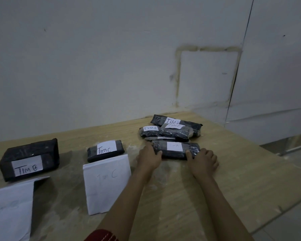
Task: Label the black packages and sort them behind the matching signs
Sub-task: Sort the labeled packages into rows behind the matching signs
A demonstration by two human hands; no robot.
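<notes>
Nearest stand the folded paper signs: the TIM C sign [107, 183] reads plainly, the left sign [10, 211] is too faint to read. Beyond them the left hand [148, 158] and right hand [202, 160] each grip one end of a black package [175, 153], thumbs curled onto its top, as it lies on the wooden table [242, 180]. Its white label [175, 146] is faint, perhaps an A, so a misreading could send it behind the wrong sign. The pile of labelled packages [172, 132] sits just behind, seemingly touching; a careless lift may drag or topple it
</notes>
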